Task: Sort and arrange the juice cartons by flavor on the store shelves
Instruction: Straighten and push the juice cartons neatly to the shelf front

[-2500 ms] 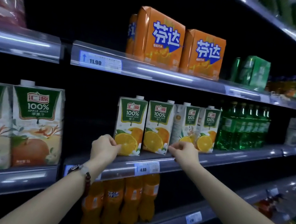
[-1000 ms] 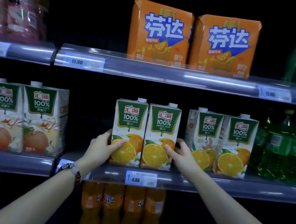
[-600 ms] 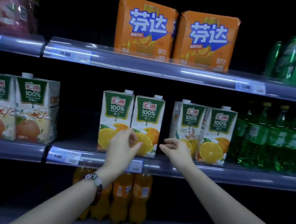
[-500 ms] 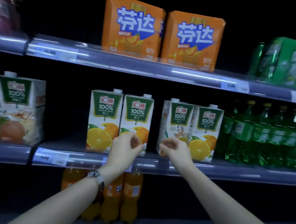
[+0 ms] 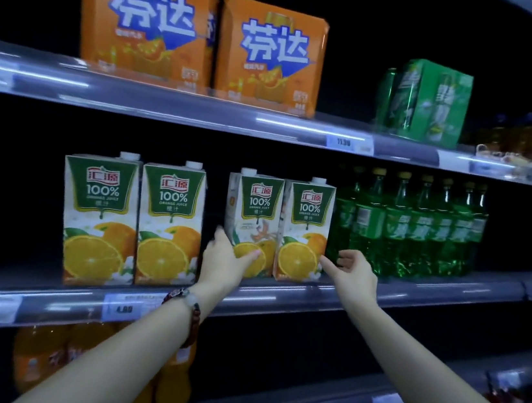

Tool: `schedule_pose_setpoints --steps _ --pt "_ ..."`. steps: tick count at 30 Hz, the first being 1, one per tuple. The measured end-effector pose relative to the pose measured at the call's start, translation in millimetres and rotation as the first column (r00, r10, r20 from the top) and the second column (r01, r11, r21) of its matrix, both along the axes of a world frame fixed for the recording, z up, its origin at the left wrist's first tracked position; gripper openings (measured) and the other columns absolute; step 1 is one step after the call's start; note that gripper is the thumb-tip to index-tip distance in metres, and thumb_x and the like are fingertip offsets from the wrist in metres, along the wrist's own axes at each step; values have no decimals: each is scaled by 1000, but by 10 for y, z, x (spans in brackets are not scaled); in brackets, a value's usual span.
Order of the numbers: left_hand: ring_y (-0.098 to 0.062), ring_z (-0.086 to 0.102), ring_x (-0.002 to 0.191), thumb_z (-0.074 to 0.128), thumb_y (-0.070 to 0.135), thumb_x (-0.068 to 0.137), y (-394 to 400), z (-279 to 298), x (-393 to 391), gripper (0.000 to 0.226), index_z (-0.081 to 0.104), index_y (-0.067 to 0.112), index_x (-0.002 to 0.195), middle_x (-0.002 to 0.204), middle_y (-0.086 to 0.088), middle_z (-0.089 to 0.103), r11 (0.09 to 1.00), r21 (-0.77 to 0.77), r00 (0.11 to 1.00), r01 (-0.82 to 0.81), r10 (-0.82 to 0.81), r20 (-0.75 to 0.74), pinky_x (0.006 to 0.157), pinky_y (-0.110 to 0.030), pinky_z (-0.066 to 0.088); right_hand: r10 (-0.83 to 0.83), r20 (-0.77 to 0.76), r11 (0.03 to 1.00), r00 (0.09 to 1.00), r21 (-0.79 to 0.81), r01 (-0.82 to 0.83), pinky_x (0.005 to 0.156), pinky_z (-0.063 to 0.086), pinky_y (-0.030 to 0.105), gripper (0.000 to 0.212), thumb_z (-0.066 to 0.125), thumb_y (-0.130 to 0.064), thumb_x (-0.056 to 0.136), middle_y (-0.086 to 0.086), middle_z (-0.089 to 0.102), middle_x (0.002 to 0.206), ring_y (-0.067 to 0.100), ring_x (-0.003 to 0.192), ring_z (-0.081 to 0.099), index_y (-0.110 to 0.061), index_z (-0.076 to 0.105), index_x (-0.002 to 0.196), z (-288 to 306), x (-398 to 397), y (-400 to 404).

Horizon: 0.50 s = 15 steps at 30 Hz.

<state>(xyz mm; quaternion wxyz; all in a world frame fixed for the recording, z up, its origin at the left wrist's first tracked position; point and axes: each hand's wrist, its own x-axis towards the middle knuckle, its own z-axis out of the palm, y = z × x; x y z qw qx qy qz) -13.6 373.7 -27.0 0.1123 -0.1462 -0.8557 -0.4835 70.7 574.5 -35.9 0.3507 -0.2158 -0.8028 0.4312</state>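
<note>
A dim store shelf [image 5: 414, 298] runs across the view. On it stand four tall orange juice cartons: a left pair [image 5: 130, 220], touching, then a gap, then a right pair [image 5: 276, 228] just beside green soda bottles [image 5: 406, 226]. The left hand [image 5: 226, 263] rests, fingers spread, on the lower front of the right pair's left carton; the right hand [image 5: 350, 273] hovers loosely open by the other carton's lower corner, holding nothing. The cartons look full — likely heavy, stiff-walled, smooth — best gripped low across both outer sides.
</note>
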Motion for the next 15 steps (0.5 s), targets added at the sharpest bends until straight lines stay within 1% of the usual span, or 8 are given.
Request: schedule_pose_setpoints --steps 3,5,7,9,11,13,15 --pt "-36 45 129 68 48 82 51 6 -131 98 12 6 151 142 -20 47 996 18 996 -85 85 16 101 -40 39 110 37 994 993 -21 -109 100 45 35 74 73 -41 81 12 55 137 26 120 56 -8 44 140 39 -130 157" --pt "-35 48 127 69 47 81 54 20 -230 96 15 12 152 139 -16 51 993 36 994 -109 107 37 101 -41 40 235 66 971 970 -56 -232 105 44 41 80 74 -39 81 13 52 141 28 124 55 -8 38 145 89 -242 227" --pt "-33 54 121 72 42 81 50 17 -320 90 21 15 151 134 -14 57 993 108 996 -48 40 77 101 -41 46 368 99 928 925 -103 -358 101 49 47 77 76 -36 79 12 55 137 29 119 58 -10 39 142 111 -381 274" --pt "-28 59 112 72 38 82 49 2 -368 80 31 15 146 126 -10 62 988 153 994 -3 -13 104 95 -41 51 414 91 907 906 -125 -403 93 54 48 71 78 -35 77 6 58 124 27 110 61 -12 42 133 109 -507 325" --pt "-24 62 104 69 39 84 56 -20 -371 66 42 13 139 117 -5 65 991 133 994 -13 -2 109 87 -37 54 426 54 897 903 -152 -414 85 57 43 72 80 -34 75 1 56 115 22 101 61 -16 41 132 78 -597 377" --pt "-21 62 97 66 40 87 64 -25 -355 55 48 14 131 111 -3 66 993 115 995 -20 9 96 82 -33 53 489 5 852 872 -216 -476 78 58 37 72 80 -31 76 1 57 116 20 97 62 -18 39 134 19 -656 417" --pt "-22 62 102 64 35 89 70 -18 -327 53 44 17 134 117 -5 66 986 163 994 36 -52 96 88 -38 54 521 -60 817 851 -252 -518 71 60 33 68 79 -26 78 4 60 119 18 96 65 -19 41 134 -48 -695 462"
